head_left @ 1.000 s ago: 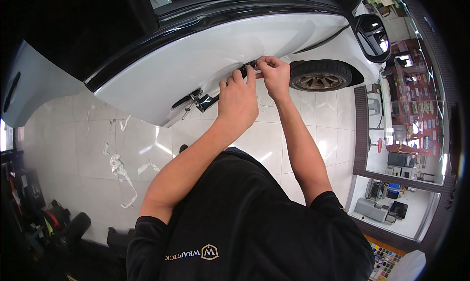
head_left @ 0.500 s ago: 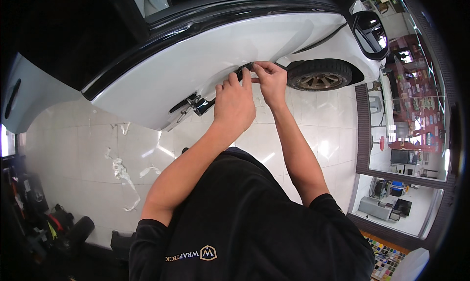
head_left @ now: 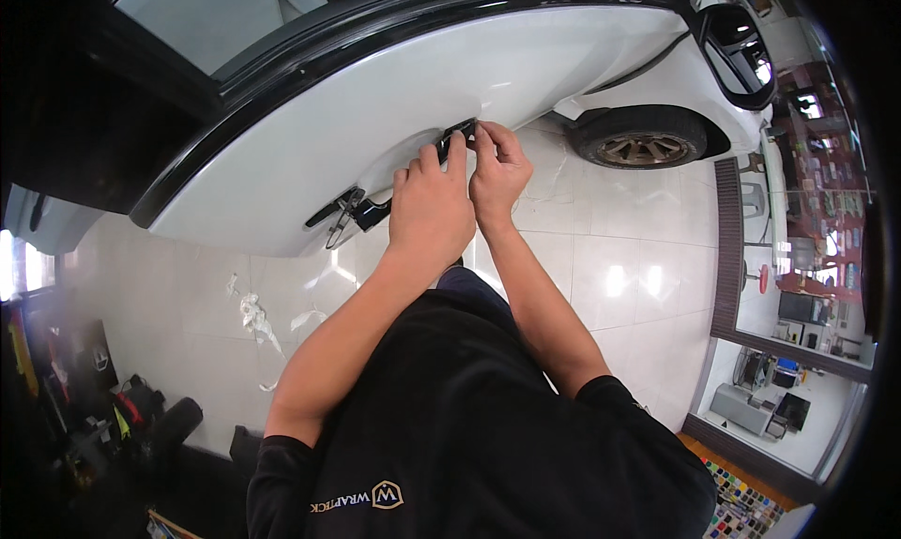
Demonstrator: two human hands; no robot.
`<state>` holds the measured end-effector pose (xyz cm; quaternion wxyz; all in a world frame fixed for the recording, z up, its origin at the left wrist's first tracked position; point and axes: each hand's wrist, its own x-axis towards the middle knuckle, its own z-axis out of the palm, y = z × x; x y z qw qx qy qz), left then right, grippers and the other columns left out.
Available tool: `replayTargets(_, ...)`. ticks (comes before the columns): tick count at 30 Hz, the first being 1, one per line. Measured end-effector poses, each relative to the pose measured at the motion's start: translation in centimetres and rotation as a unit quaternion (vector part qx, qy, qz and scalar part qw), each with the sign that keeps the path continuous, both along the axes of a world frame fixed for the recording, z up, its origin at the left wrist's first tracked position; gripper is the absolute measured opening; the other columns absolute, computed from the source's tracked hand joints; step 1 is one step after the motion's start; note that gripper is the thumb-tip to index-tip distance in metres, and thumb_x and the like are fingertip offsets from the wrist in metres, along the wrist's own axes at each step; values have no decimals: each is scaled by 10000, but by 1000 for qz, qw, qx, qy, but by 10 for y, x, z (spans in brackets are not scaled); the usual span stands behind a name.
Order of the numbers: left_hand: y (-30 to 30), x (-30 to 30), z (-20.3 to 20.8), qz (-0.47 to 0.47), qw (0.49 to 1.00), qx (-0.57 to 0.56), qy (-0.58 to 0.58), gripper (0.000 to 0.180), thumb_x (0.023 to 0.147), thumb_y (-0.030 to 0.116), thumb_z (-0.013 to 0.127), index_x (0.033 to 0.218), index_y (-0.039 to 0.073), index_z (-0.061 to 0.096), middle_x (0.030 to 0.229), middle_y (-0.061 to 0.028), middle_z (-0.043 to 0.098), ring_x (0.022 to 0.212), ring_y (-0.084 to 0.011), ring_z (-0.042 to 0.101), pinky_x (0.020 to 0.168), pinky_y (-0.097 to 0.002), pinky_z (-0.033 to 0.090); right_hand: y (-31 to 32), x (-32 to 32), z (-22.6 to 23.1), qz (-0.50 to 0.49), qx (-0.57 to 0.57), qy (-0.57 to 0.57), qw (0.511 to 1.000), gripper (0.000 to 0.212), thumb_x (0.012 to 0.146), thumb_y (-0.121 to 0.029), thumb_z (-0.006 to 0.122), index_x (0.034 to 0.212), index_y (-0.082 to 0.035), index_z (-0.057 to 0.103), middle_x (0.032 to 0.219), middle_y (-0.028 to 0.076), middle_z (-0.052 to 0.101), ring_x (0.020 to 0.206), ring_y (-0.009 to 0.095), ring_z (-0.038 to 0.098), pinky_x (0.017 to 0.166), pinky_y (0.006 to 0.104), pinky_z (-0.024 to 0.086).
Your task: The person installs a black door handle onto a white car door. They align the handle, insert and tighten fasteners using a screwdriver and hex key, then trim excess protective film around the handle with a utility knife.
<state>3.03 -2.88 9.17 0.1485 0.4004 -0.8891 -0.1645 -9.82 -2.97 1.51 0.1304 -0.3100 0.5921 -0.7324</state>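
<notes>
A white car door (head_left: 300, 145) stands in front of me, with a glossy black door handle (head_left: 375, 214) swung out from it at its left end. My left hand (head_left: 430, 206) is closed round the handle, its fingers hiding the middle part. At the handle's right end, my right hand (head_left: 499, 173) pinches with thumb and fingertips; anything thin between them is too small to make out. Beside the handle's free end, a metal bracket (head_left: 347, 204) shows in a dark opening in the door.
A side mirror (head_left: 738, 59) and a front wheel (head_left: 641, 137) are at the right. Crumpled whitish scraps (head_left: 253, 316) lie on the tiled floor (head_left: 629, 248). Dark bags and gear (head_left: 141, 412) stand lower left. Glass-fronted shelving (head_left: 807, 229) lines the right side.
The view has shifted, showing more of the car window. My right hand has come closer to my left along the handle, still pinching. The left hand keeps its hold.
</notes>
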Motion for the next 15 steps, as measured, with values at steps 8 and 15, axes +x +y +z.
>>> replayTargets(8, 3, -7, 17, 29, 999, 32, -15, 777, 807, 52, 651, 1557, 43, 448, 1175, -223, 584, 1004, -418, 637, 925, -500, 503, -2, -5, -5, 30, -4, -19, 999, 93, 1004, 3, 683, 1055, 59, 737, 1096, 120, 720, 904, 154, 701, 774, 268, 576)
replayTargets(15, -6, -22, 38, 79, 991, 98, -51, 693, 880, 87, 672, 1545, 172, 501, 1093, -199, 604, 867, -404, 679, 795, -510, 557, 4, -10, -15, 111, -57, -63, 990, 153, 991, 74, 660, 1134, 56, 712, 1166, 132, 679, 953, 181, 698, 796, 285, 582)
